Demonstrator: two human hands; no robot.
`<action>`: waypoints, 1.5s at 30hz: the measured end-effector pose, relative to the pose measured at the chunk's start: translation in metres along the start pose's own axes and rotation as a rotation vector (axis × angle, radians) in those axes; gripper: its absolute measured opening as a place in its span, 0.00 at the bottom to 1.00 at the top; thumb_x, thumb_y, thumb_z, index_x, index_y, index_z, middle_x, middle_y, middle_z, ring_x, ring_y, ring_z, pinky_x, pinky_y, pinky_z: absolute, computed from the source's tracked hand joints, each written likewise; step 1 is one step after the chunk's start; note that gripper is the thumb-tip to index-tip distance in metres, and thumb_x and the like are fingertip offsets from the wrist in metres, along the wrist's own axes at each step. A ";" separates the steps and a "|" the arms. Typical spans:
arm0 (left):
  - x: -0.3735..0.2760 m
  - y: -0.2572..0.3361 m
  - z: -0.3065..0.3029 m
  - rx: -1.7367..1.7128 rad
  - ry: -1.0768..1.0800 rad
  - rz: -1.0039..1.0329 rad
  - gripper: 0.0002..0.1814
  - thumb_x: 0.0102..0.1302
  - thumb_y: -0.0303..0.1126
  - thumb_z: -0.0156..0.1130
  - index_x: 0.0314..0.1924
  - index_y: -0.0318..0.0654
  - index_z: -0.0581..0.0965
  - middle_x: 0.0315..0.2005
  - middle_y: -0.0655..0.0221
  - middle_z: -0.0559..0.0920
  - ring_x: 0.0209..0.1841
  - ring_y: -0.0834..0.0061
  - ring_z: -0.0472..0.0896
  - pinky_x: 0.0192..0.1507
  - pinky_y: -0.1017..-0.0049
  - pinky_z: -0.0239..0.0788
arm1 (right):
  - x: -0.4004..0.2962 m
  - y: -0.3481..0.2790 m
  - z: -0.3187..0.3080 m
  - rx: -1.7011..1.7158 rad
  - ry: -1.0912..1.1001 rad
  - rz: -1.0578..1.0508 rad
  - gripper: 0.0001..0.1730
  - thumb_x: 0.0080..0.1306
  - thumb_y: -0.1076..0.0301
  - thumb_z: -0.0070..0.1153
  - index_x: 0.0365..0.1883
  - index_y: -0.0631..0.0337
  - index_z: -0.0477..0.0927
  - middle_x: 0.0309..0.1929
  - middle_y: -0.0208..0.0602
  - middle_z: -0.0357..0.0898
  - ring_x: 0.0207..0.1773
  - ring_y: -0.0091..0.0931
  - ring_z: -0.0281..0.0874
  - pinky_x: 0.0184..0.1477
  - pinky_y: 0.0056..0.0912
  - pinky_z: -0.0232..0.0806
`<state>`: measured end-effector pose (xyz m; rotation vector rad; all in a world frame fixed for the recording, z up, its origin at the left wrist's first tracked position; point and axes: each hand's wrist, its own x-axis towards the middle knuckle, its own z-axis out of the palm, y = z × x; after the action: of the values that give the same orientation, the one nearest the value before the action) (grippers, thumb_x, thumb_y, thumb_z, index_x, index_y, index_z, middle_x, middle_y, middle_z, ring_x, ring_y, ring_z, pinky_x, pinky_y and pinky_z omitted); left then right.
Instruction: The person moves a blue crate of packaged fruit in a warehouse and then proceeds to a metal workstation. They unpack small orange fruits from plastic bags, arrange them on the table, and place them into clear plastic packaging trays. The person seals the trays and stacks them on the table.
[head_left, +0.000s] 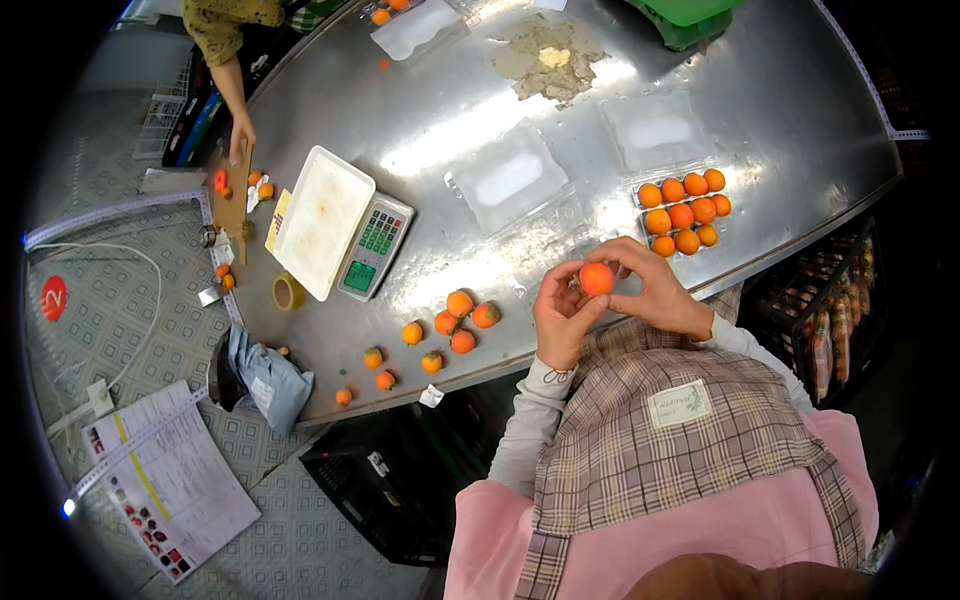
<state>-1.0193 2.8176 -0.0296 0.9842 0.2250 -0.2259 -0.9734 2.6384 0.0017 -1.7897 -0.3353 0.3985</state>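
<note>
In front of my apron, a round orange fruit (596, 279), which looks like a persimmon, is held between both hands. My left hand (561, 311) cups it from the left, its thumb beneath. My right hand (654, 286) pinches it from the other side with thumb and fingers. Just beyond the right hand sits a clear plastic tray (643, 217) filled with rows of similar fruit. Loose persimmons (463, 342), several with green calyxes, lie on the steel table (315, 390) left of my hands.
A digital scale (375, 240) with a white pan stands left. Clear plastic packs (510, 176) lie beyond my hands. Tape (287, 291) and a grey plastic bag (270, 379) are near the left edge. Another person's hand (241, 137) touches cardboard (238, 195). Black crates (817, 315) stand below.
</note>
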 end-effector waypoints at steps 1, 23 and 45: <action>-0.001 0.000 0.000 0.006 -0.003 -0.001 0.28 0.62 0.18 0.70 0.62 0.35 0.71 0.55 0.64 0.78 0.58 0.69 0.79 0.61 0.68 0.73 | 0.000 -0.001 0.000 -0.010 0.005 -0.015 0.29 0.59 0.71 0.69 0.59 0.57 0.78 0.55 0.35 0.77 0.50 0.28 0.78 0.52 0.32 0.72; -0.054 -0.055 -0.084 0.155 0.378 -0.167 0.18 0.65 0.23 0.66 0.54 0.33 0.76 0.48 0.65 0.81 0.49 0.75 0.81 0.48 0.76 0.77 | -0.006 0.028 0.041 -0.200 -0.355 0.094 0.32 0.56 0.68 0.69 0.61 0.58 0.75 0.54 0.42 0.78 0.52 0.39 0.80 0.53 0.41 0.74; -0.069 -0.023 -0.236 1.271 1.019 0.145 0.30 0.55 0.34 0.79 0.52 0.32 0.73 0.45 0.55 0.83 0.41 0.63 0.85 0.47 0.64 0.76 | -0.007 0.068 0.033 -0.293 -0.470 0.142 0.31 0.60 0.63 0.67 0.61 0.63 0.76 0.53 0.48 0.82 0.48 0.40 0.83 0.51 0.40 0.75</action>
<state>-1.1119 3.0103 -0.1540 2.3276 1.0081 0.3615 -0.9927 2.6469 -0.0707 -1.9996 -0.6225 0.9149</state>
